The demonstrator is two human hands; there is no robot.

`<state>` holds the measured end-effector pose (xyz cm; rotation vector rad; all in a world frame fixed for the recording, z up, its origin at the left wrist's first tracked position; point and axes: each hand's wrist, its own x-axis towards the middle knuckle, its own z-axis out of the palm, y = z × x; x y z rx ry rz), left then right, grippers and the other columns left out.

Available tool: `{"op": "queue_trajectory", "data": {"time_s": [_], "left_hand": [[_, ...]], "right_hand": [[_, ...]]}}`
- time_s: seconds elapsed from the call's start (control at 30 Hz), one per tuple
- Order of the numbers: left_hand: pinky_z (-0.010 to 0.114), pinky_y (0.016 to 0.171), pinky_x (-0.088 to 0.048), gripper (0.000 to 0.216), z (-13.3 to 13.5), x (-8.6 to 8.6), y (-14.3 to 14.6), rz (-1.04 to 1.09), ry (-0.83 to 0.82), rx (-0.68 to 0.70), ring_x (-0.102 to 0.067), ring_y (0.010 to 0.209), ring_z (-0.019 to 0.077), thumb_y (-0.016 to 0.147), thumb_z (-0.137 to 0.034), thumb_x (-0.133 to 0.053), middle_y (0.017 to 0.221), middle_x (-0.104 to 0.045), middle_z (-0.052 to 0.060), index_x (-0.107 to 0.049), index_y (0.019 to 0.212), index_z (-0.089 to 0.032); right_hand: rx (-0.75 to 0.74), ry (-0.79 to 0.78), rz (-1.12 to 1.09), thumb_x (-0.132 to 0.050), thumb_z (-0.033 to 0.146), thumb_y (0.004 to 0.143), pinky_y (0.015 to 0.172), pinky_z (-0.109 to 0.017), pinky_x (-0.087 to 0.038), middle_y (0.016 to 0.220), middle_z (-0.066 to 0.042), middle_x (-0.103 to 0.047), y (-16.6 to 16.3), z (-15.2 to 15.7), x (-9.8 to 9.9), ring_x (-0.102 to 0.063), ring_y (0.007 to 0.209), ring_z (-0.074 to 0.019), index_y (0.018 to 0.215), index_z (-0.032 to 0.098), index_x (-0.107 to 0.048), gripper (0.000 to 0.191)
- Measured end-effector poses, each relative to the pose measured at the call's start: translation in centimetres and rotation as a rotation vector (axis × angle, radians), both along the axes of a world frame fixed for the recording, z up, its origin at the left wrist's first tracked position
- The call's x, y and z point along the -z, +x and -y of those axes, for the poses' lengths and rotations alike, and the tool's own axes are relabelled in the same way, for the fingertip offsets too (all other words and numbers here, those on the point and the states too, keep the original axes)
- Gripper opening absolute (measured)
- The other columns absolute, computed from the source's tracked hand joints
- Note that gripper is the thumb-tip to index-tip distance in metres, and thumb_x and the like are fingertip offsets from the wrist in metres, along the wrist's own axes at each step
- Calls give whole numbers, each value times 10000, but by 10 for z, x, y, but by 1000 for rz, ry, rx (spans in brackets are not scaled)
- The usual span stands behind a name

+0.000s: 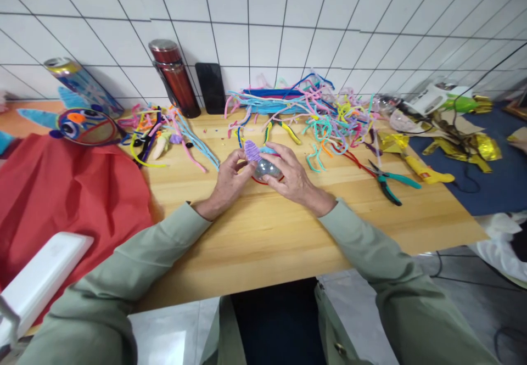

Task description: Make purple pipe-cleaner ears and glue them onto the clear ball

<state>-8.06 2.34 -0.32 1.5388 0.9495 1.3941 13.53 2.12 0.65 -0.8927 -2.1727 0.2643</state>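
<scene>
My left hand pinches a purple fuzzy pipe-cleaner piece, shaped like a rounded leaf or ear, between thumb and fingers. Beside it, my right hand is closed around a clear plastic dome with a red rim along its lower edge. The purple piece stands against the dome's upper left side; whether it is attached, I cannot tell. A bit of light blue shows behind the dome, partly covered by my right fingers. Both hands are just above the wooden table.
Behind my hands lie yellow-handled pliers and a heap of pipe cleaners. Teal-handled pliers and a yellow glue gun are to the right. A phone, a red thermos, a can and a finished-looking bird face stand left.
</scene>
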Motion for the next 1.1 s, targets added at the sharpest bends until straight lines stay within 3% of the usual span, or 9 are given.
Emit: {"op": "queue_trajectory", "data": {"time_s": [0.2,0.4,0.67,0.9,1.1], "left_hand": [[382,980,-625,409,-1,-1,-1,30,-22,15,-693,1015,193,881,-594,-825,1068,-748,29,-693,1025,-235],[346,899,-623,457,-1,-1,0,42,-19,11,-686,949,185,878,-643,-836,1014,-753,25,-715,1010,-223],[316,870,-613,427,0,-3,0,38,-1,-27,-681,899,173,871,-610,-853,963,-756,19,-721,952,-213],[316,835,-613,428,1,-4,0,47,5,-32,-685,875,177,870,-616,-862,940,-764,20,-715,940,-219],[314,866,-609,455,-2,0,1,64,-14,-29,-671,887,169,851,-630,-870,960,-755,21,-719,946,-212]], "right_hand": [[1,-18,12,-689,335,962,1291,-670,-430,1635,-113,-589,-2,1,-3,-531,1529,-360,1523,337,-631,564],[3,14,5,-682,316,971,1291,-646,-441,1629,-127,-583,-2,2,1,-534,1524,-354,1538,312,-607,571],[48,76,-94,-612,609,1056,1266,-636,-475,1628,-183,-583,1,5,4,-546,1526,-365,1660,250,-423,728],[114,130,-178,-447,561,1141,1230,-600,-510,1532,-166,-660,4,4,6,-612,1454,-331,1600,240,-497,562],[160,139,-238,-456,529,1148,1212,-574,-519,1470,-151,-694,4,2,10,-640,1406,-316,1533,249,-563,488]]}}
